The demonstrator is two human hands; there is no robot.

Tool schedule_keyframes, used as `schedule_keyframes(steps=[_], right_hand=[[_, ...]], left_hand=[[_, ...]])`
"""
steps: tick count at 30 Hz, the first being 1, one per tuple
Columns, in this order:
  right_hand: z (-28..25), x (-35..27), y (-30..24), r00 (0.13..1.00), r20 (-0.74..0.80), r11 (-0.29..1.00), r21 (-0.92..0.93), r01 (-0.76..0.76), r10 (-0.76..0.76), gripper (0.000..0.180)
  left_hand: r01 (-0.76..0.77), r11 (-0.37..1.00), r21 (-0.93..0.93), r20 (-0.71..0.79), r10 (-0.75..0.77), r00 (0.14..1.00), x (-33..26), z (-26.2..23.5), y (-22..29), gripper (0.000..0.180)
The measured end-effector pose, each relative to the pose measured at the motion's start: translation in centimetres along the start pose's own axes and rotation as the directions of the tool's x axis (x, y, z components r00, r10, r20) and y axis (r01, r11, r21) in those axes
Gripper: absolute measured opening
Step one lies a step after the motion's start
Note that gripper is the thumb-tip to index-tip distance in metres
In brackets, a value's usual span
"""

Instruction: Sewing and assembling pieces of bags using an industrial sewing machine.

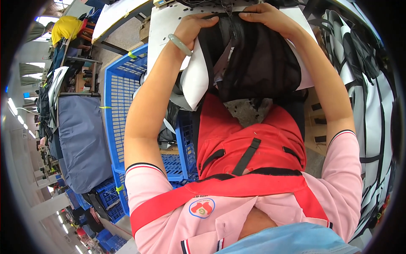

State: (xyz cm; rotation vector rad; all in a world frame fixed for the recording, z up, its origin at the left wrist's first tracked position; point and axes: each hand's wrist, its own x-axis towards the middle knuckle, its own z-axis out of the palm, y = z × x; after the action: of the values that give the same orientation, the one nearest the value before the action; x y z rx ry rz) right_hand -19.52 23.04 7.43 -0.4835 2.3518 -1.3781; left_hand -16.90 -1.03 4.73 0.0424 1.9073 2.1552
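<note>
A big blue plastic crate is seen on the left, just beside the black fabric piece. A grey cloth bundle is seen further out, past the crate, well apart from the black fabric piece. A red apron is worn just below the black fabric piece, nearer the body. The black fabric piece is held up in the middle at the top, over a white table, with a white panel hanging at its left edge.

The left hand is curled shut on the top left edge of the black fabric piece. The right hand is bent shut on its top right edge. A pale green bangle is worn on the left wrist, just beside the black fabric piece.
</note>
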Motion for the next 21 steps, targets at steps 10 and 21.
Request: schedule_keyframes(steps=[10, 21], right_hand=[[-0.6, -2.6, 1.0, 0.966, -0.243, 0.987, -0.156, 0.047, -0.084, 0.046], [8.3, -11.0, 0.7, 0.932, 0.182, 0.891, -0.284, 0.355, -0.313, 0.044]], left_hand=[[-0.077, 0.997, 0.018, -0.033, 0.078, 0.996, -2.0, -1.1, 0.9, 0.035], [-0.795, 0.215, 0.568, 0.822, -0.098, 0.561, -16.3, 17.5, -12.5, 0.015]])
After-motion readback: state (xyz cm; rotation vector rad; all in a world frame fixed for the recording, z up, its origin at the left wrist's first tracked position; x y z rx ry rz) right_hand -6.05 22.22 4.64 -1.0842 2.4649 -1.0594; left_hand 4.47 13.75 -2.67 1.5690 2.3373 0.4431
